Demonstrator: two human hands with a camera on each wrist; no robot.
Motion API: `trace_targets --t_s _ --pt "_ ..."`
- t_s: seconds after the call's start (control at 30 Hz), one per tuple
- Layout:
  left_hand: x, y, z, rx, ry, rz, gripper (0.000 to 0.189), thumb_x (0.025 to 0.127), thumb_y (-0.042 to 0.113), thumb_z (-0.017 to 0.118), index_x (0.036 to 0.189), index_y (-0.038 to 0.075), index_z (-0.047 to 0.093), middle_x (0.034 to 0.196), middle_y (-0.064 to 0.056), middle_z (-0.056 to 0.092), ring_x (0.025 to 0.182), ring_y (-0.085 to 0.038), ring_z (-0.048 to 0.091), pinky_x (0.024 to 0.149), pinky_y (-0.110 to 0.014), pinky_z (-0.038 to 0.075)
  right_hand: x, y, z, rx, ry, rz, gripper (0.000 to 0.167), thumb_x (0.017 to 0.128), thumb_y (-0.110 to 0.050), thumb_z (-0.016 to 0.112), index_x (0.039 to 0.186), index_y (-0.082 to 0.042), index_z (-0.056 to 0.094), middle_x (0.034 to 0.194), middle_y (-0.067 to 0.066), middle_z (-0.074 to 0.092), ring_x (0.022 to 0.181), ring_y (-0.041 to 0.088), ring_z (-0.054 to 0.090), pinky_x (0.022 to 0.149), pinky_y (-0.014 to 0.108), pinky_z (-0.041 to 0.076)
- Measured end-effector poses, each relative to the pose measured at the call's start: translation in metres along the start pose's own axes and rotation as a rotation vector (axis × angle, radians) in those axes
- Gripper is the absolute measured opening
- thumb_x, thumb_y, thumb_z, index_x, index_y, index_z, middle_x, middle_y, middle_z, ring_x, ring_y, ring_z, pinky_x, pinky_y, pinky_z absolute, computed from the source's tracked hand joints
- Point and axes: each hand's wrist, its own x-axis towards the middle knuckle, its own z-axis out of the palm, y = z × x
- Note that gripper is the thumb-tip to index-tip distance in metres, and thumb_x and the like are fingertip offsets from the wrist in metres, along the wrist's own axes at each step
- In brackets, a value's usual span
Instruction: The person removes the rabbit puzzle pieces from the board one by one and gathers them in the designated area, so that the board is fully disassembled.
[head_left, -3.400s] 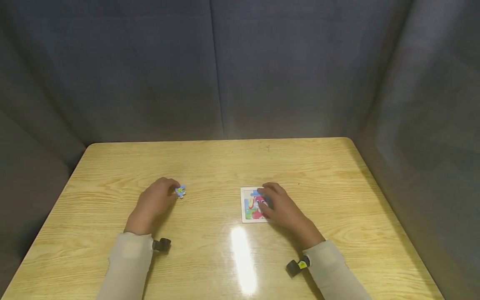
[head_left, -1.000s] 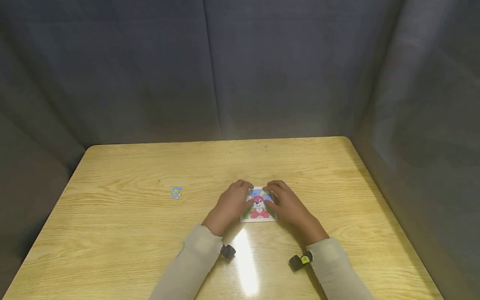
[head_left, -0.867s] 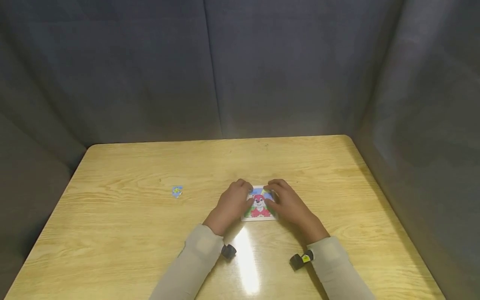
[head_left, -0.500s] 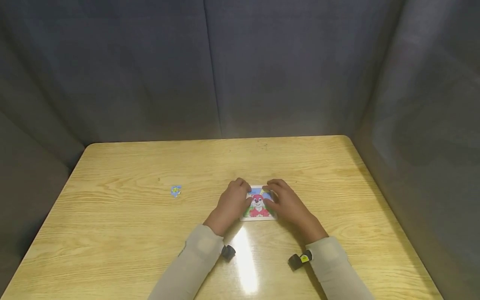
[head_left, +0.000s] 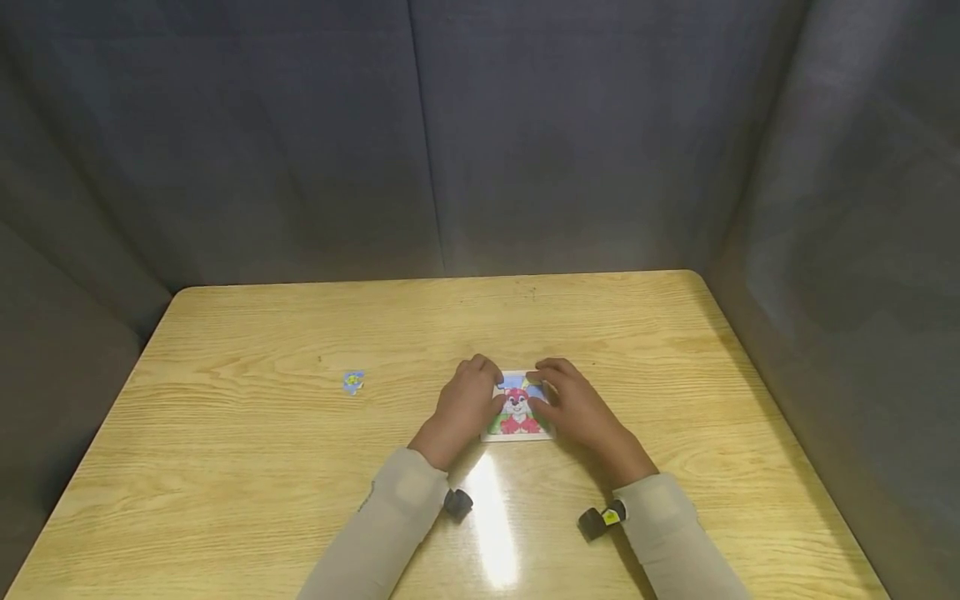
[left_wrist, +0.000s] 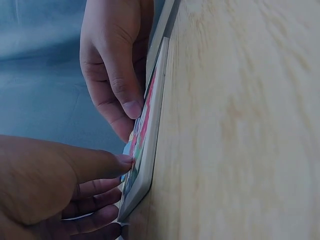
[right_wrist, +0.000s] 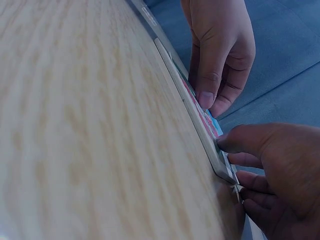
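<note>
A small jigsaw puzzle (head_left: 519, 421) in a pale frame lies flat on the table, showing a pink-and-white cartoon animal. My left hand (head_left: 463, 406) is at its left side, thumb and index finger pinching a puzzle piece at the upper left. A bit of that piece's blue shows by the thumb in the left wrist view; most is hidden by the fingers. Along the right side, my right hand (head_left: 577, 410) holds the puzzle, thumb on the face and fingers at the far edge. Off to the left lies a loose blue puzzle piece (head_left: 353, 382) with a yellow figure.
The wooden table (head_left: 247, 433) has a far edge close to a dark grey curtain (head_left: 300, 167). Black wrist cameras (head_left: 457, 505) sit on both cuffs. A bright reflection streaks the tabletop in front of the puzzle.
Over the past few seconds my left hand has moved right, from beside the loose piece to the puzzle's upper left. My right hand has stayed on the puzzle. Both are nearly still over the last second.
</note>
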Motion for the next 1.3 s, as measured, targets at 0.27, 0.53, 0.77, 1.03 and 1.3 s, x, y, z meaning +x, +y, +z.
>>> trace_targets --t_s 0.27,0.53,0.77,1.03,1.3 --pt "0.0039 -0.0013 -0.0008 -0.019 0.018 -0.031 0.019 0.092 0.018 0.069 0.108 0.008 0.066 0.119 -0.006 0.057 0.106 -0.023 0.054 0.076 -0.034 0.056 -0.0001 -0.0023 -0.0008 0.012 -0.001 0.004 0.041 0.092 -0.024 0.069 0.128 -0.007 0.062 0.138 0.011 0.048 0.129 0.032 0.045 0.108 0.048 0.038" --pt "0.0062 -0.0021 -0.0021 -0.007 0.041 -0.070 0.011 0.091 0.015 0.067 0.101 0.012 0.070 0.109 -0.003 0.060 0.099 -0.022 0.056 0.072 -0.036 0.055 0.0001 -0.0019 0.0025 0.026 -0.001 -0.006 0.041 0.091 -0.024 0.069 0.128 -0.007 0.062 0.138 0.011 0.047 0.128 0.032 0.045 0.108 0.048 0.038" --pt "0.0063 -0.0037 0.0000 0.014 0.055 -0.069 0.008 0.092 0.016 0.068 0.099 0.014 0.070 0.106 -0.002 0.061 0.096 -0.019 0.056 0.070 -0.034 0.056 -0.0014 -0.0031 0.0023 0.028 0.001 -0.021 0.041 0.092 -0.023 0.069 0.128 -0.005 0.062 0.138 0.011 0.047 0.127 0.032 0.046 0.107 0.048 0.040" --pt "0.0075 -0.0033 -0.0001 0.005 0.060 -0.060 0.008 0.092 0.018 0.069 0.099 0.014 0.069 0.107 -0.001 0.061 0.096 -0.019 0.057 0.071 -0.033 0.055 -0.0018 -0.0044 -0.0003 0.020 0.000 -0.009 0.040 0.092 -0.023 0.068 0.128 -0.005 0.062 0.139 0.012 0.047 0.128 0.032 0.045 0.107 0.048 0.039" --pt "0.0077 -0.0032 -0.0006 -0.018 0.060 -0.053 0.009 0.092 0.018 0.068 0.100 0.014 0.069 0.107 -0.001 0.062 0.098 -0.020 0.058 0.073 -0.034 0.055 -0.0026 -0.0048 -0.0015 0.025 -0.007 0.008 0.041 0.092 -0.024 0.068 0.128 -0.006 0.061 0.139 0.012 0.046 0.129 0.032 0.045 0.108 0.048 0.038"
